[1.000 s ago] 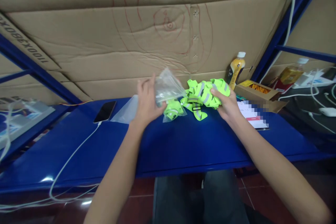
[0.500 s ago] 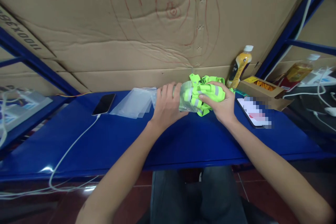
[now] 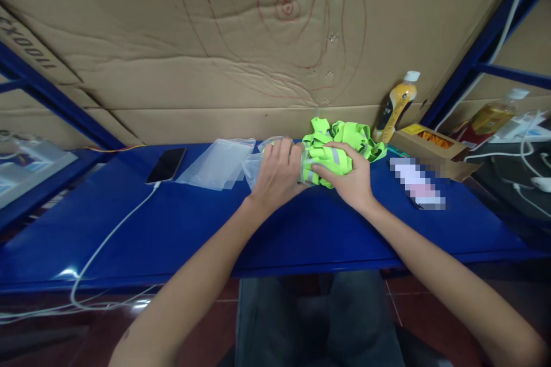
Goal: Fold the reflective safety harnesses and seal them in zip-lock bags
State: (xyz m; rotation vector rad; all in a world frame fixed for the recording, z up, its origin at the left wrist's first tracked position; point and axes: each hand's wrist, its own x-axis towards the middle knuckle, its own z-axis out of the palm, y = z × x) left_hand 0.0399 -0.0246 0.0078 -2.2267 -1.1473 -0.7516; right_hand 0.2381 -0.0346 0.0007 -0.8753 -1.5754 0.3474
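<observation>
Above the blue metal bench (image 3: pixel 297 235), left hand (image 3: pixel 278 175) grip closed around a clear, thin plastic bag (image 3: pixel 253 171); right hand (image 3: pixel 353 180) grip grasping a fluorescent yellow-green bundle of fabric straps with grey bands (image 3: pixel 331 161), its left end at the bag's edge, amount inside hidden by the fingers. Flat translucent plastic sleeves (image 3: pixel 215 163) lie on the bench, left of the hands. Farther back, loose yellow-green fabric straps (image 3: pixel 350 133) lie heaped just behind the bundle, before the brown cardboard panel (image 3: pixel 193 86).
</observation>
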